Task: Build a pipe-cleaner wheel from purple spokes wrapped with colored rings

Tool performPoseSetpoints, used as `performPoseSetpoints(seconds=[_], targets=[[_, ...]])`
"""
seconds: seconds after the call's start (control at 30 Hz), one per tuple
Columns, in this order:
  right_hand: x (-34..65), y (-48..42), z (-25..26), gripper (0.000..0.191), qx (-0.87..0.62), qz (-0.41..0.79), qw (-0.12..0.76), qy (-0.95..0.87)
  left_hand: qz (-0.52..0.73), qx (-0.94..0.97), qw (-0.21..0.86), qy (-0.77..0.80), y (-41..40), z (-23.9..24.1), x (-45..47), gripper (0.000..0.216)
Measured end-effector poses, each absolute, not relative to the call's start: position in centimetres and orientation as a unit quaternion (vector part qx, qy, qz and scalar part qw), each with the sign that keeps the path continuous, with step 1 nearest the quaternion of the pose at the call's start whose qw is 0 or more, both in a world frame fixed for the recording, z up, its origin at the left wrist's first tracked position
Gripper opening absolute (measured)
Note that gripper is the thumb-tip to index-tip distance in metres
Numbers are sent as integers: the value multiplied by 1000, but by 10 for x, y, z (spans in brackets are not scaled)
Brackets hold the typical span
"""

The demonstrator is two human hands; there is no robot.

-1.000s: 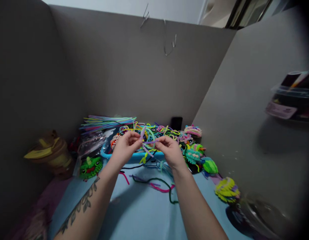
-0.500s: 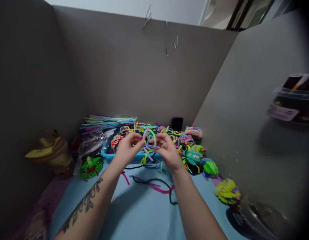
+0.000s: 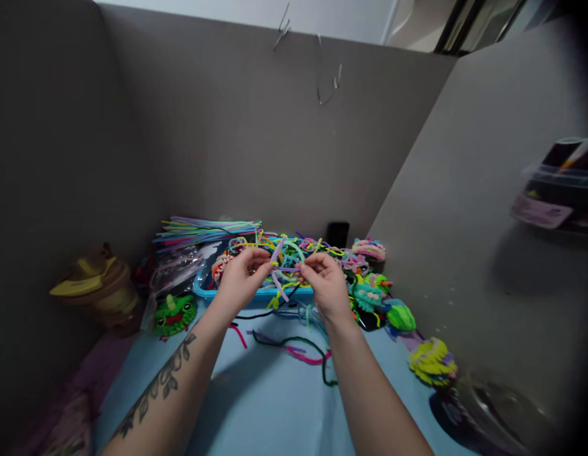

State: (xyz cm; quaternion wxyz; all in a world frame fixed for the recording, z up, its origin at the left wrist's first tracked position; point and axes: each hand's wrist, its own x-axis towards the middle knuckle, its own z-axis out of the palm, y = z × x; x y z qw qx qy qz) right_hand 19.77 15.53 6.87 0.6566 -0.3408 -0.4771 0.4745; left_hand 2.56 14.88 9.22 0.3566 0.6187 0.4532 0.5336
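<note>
Pinching a bent lilac pipe cleaner (image 3: 289, 270) between thumb and fingertips, the left hand (image 3: 246, 273) is holding it up in front of a blue tray (image 3: 206, 293), while the right hand (image 3: 325, 282) is pinching the strand's right end with thumb and forefinger, its other fingers curling loosely. Tangled pipe cleaners (image 3: 322, 248) are filling the tray. On the pale blue tabletop (image 3: 260, 405), a dark green pipe cleaner (image 3: 317, 347) and a pink pipe cleaner (image 3: 303, 360) are lying nearer the person, and a green fuzzy creature (image 3: 175, 315) is sitting left of the tray.
</note>
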Motion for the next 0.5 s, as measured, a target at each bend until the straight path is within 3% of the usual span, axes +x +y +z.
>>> performPoseSetpoints(seconds=[0.13, 0.5], targets=[[206, 161, 70, 29, -314, 507, 705, -384, 552, 606, 346, 457, 148, 93, 24, 30], [224, 162, 76, 35, -256, 573, 698, -345, 640, 541, 404, 367, 141, 94, 31, 33]])
